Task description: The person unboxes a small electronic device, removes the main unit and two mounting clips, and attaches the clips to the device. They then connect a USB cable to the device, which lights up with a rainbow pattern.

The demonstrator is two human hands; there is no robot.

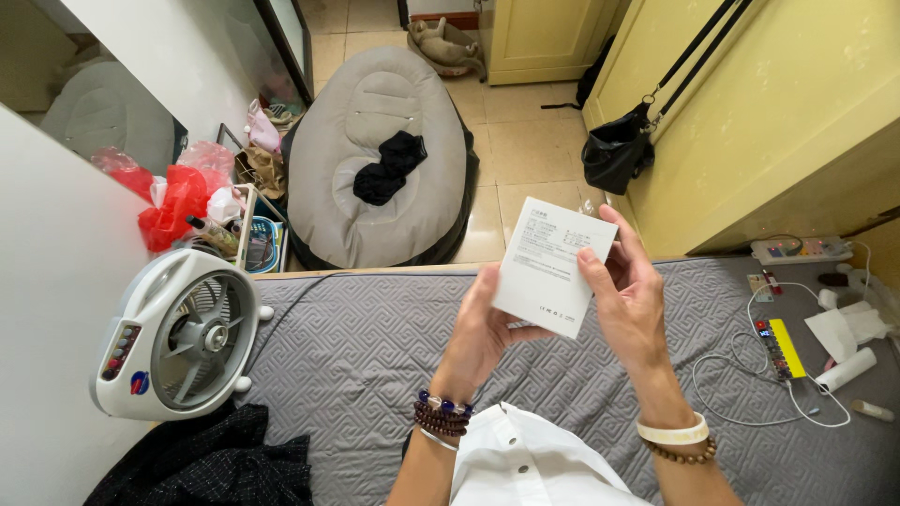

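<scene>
- A small white box point(555, 265) with fine grey print on its face sits just right of the picture's centre, raised above a grey quilted bed cover point(375, 347) and tilted so its top edge leans toward 1 o'clock.
- The left hand point(483, 328) grips the box from 7 o'clock, fingers curled behind its lower left edge, thumb up along the side (dark bead bracelets circle that wrist).
- The right hand point(628, 300) clasps the box from 4 o'clock, thumb pressed on the printed face, fingers wrapped behind the right edge; a pale band and a brown bead bracelet sit on its wrist.
- A white shirt point(525, 464) with buttons lies at 6 o'clock, between the forearms.
- At 9 o'clock a white table fan point(178, 333) rests on the cover's left edge, with dark cloth point(206, 464) below it at 7 o'clock.
- At 3 o'clock, well apart from the hands, lie a looped white cable point(741, 375), a yellow and black gadget point(783, 349) with small lights, a white tube point(847, 368) and a white power strip point(802, 249).
- At 12 o'clock, on the tiled floor beyond the bed, a grey beanbag point(375, 169) carries a black garment point(389, 167).
- A black bag point(614, 150) hangs on a yellow cabinet at 1 o'clock.
</scene>
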